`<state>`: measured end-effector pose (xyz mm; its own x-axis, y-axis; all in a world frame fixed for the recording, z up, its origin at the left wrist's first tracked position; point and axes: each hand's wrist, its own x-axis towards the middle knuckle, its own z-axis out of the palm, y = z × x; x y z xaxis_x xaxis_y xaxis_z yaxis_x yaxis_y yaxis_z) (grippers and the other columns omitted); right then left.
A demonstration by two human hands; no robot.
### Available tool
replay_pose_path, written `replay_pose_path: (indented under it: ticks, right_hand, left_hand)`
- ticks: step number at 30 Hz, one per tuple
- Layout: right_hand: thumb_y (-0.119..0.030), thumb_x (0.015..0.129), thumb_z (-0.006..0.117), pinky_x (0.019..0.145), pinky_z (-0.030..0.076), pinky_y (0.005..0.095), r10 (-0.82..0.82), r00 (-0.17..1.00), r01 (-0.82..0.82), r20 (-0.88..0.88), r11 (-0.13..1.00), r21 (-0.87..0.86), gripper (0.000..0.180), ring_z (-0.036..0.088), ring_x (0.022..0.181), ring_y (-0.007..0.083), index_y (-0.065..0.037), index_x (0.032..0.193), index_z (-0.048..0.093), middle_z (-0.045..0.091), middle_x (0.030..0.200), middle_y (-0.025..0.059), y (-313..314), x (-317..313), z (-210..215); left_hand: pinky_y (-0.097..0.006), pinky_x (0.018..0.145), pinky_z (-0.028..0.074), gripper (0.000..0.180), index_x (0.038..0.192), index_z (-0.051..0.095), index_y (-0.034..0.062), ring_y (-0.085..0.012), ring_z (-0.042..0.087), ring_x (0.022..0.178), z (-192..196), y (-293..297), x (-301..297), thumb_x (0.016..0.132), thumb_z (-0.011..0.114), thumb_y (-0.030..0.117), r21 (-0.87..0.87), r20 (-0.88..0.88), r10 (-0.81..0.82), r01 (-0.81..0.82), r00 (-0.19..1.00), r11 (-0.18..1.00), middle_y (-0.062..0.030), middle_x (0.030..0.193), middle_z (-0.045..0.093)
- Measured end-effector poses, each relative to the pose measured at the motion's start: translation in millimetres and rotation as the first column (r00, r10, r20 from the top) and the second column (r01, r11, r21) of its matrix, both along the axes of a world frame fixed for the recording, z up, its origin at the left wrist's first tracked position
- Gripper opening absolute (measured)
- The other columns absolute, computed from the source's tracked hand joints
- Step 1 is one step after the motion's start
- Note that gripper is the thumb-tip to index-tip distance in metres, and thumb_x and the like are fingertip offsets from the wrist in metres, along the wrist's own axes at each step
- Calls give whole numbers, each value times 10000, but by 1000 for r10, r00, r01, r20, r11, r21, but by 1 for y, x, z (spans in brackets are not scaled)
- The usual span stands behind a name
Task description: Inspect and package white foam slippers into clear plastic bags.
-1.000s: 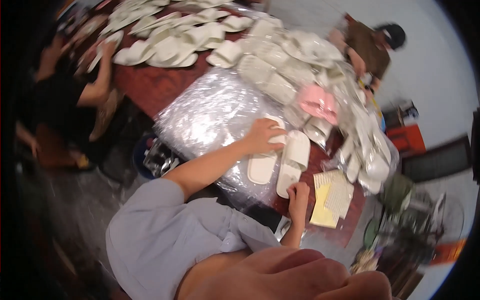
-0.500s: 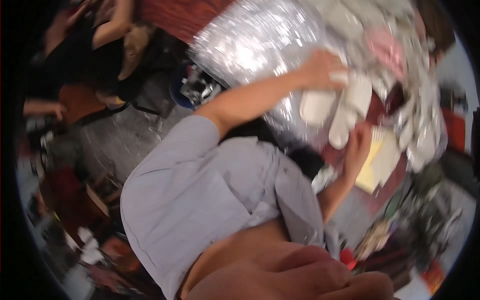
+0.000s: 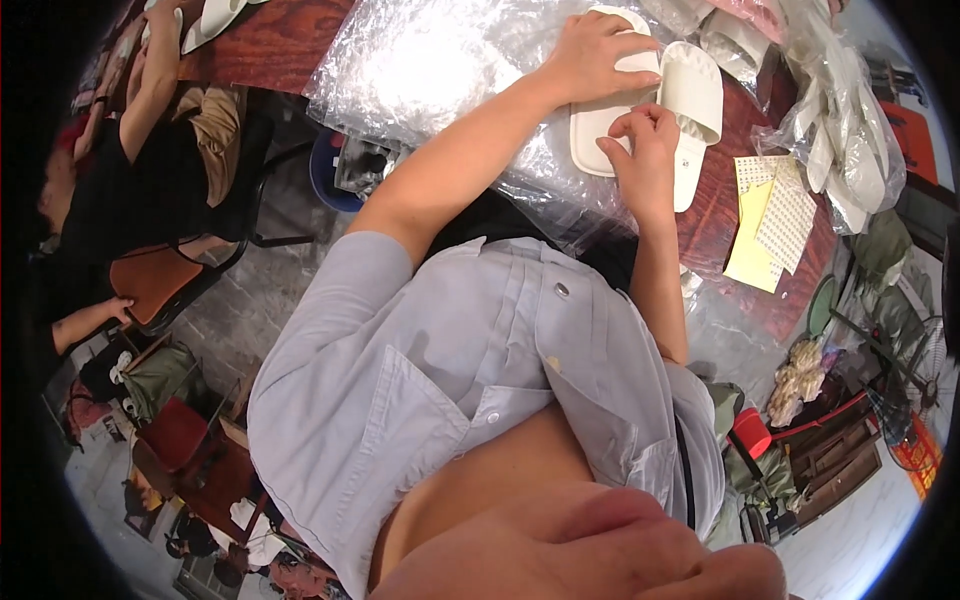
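Note:
Two cream-white slide slippers lie side by side on the table. My left hand [image 3: 600,60] reaches over the left slipper [image 3: 592,145], its fingers gripping the upper part and hiding some of it. Over that slipper's right edge is my right hand [image 3: 645,150], thumb and fingertips drawn together in a pinch; anything between them is too small to make out. Just right of this hand lies the second slipper [image 3: 692,100], with a small dark mark on its insole. Farther right are a yellow sheet [image 3: 752,235] and a pale sheet with rows of small marks [image 3: 788,220].
Clear plastic wrap [image 3: 420,70] covers much of the reddish wooden table [image 3: 265,50]. Bagged slippers [image 3: 850,130] are piled at the right. A blue bin [image 3: 328,175] stands below the table's left edge. Another person [image 3: 150,150] sits at the far left beside more slippers.
My right hand has moved from beside the yellow sheet onto the left slipper. My left hand stays at that slipper. The whole view has shifted and is sharper.

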<state>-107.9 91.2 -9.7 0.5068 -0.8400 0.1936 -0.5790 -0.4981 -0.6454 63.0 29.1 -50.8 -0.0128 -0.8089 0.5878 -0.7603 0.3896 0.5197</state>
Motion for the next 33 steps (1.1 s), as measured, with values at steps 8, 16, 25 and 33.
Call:
replay_pose_path:
  ticks: [8,16,25,33]
  right_hand:
    - [-20,708,763,853,437,340,-73,993,70,88,997,35,231,493,1016,250,-30,887,616,522,1133,103,-8,-2,-17]
    - [-11,771,704,887,422,393,-186,932,117,312,967,227,151,520,987,300,-27,904,635,593,1062,110,-2,-12,-3]
    - [-202,788,738,940,374,515,-167,983,141,-74,950,-277,263,442,1127,427,-141,1042,708,502,1184,209,-21,-14,-2]
    - [-182,797,728,936,355,543,-59,986,8,-154,951,-309,321,416,1168,430,-87,1096,659,480,1216,231,-41,2,2]
  left_hand:
    - [-495,936,396,451,1145,678,82,-376,540,1069,26,8,-2,787,703,355,38,-70,-61,64,996,997,-210,1099,610]
    - [-451,934,385,430,1138,710,231,-266,575,1081,-8,-12,3,790,721,482,-39,25,-15,16,1000,999,-79,1099,661]
    - [-486,986,357,492,1202,680,236,-331,500,1188,4,-4,5,798,692,516,113,-34,-59,63,998,992,-150,1183,613]
    - [-599,1059,317,648,1421,488,272,-499,331,1336,92,55,14,851,639,542,268,390,14,-129,921,955,-249,1361,452]
